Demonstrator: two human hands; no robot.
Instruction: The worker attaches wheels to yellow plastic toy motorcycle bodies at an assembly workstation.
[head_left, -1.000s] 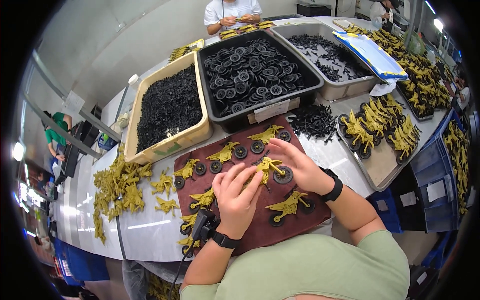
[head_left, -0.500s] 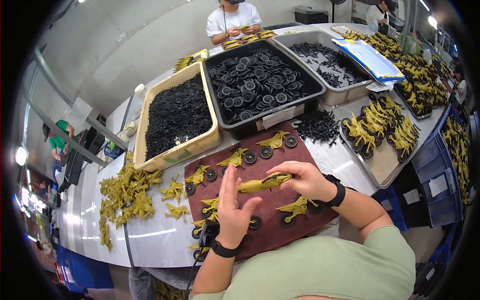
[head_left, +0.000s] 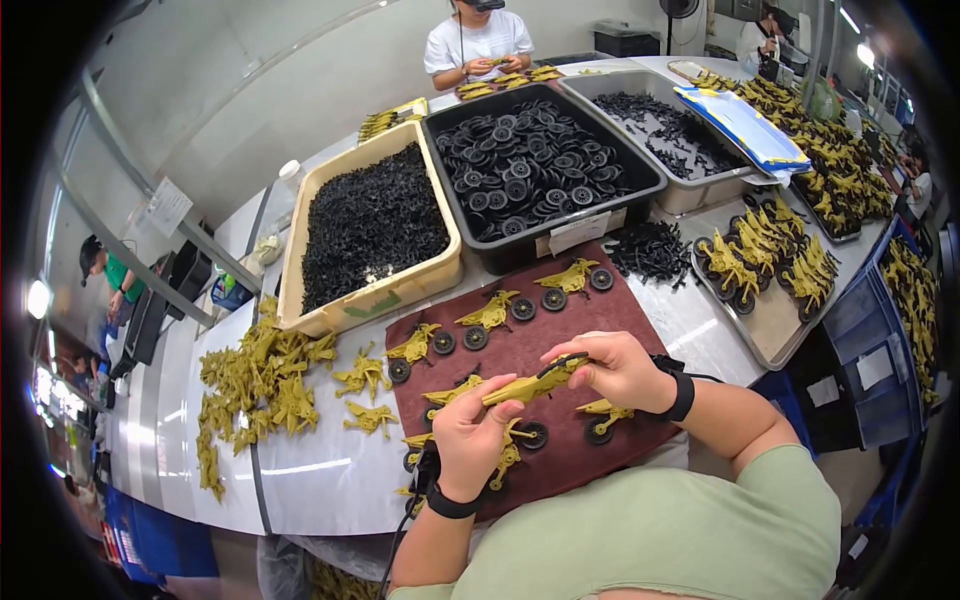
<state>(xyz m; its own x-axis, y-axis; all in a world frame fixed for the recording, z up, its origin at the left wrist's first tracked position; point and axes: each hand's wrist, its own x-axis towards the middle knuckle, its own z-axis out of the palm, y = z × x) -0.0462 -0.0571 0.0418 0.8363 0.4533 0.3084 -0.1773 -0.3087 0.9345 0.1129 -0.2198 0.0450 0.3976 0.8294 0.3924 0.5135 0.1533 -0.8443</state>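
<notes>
Above the dark red cloth (head_left: pixel 560 478), a yellow plastic toy motorcycle body (head_left: pixel 522 388) is stretched between my hands. My left hand (head_left: pixel 470 438) has its fingers and thumb closed on its left end. With a pinch, my right hand (head_left: pixel 628 374) grips the right end, where a black part (head_left: pixel 562 366) runs along the top edge. How that black part is fixed, I cannot make out. On the cloth around my hands lie several yellow motorcycle bodies (head_left: pixel 487 314) with black wheels (head_left: pixel 554 298) beside or on them. My forearms hide some of these.
Beyond the cloth stand a cream tub (head_left: pixel 452 272) of small black parts, a black tub (head_left: pixel 655 184) of wheels and a grey tub (head_left: pixel 700 192). Yellow bodies (head_left: pixel 265 380) are heaped at left. A tray (head_left: pixel 775 345) of wheeled motorcycles sits right. A person (head_left: pixel 478 45) works across the table.
My left hand, open and flat half a second ago, has closed on the left end of the motorcycle body. The whole view has shifted slightly.
</notes>
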